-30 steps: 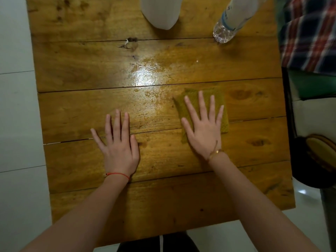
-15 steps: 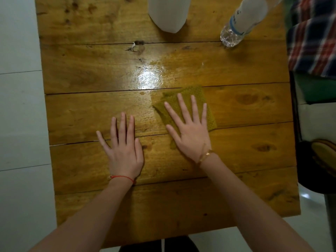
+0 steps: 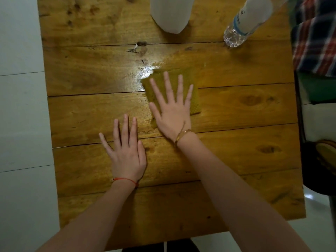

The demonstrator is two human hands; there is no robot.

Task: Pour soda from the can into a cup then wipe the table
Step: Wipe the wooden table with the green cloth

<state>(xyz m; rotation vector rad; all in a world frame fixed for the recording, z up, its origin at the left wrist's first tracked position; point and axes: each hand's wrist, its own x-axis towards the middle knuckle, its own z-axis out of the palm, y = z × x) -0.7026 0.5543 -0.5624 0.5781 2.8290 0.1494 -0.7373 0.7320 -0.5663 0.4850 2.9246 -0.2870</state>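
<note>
My right hand (image 3: 171, 110) lies flat with fingers spread on a mustard-yellow cloth (image 3: 195, 102) in the middle of the wooden table (image 3: 245, 160). A shiny wet patch (image 3: 143, 71) sits just left of and beyond the cloth. My left hand (image 3: 126, 153) rests flat on the bare wood, nearer to me and to the left. A white cup (image 3: 171, 13) stands at the far edge, its top cut off by the frame. No soda can is in view.
A clear plastic water bottle (image 3: 243, 24) stands at the far right of the table. A person in a plaid shirt (image 3: 314, 39) is beyond the right edge, with a dark bag (image 3: 320, 164) lower down. White floor tiles lie to the left.
My right hand has slid the cloth left and then away from me, up to the wet patch. My left hand has stayed flat in the same place.
</note>
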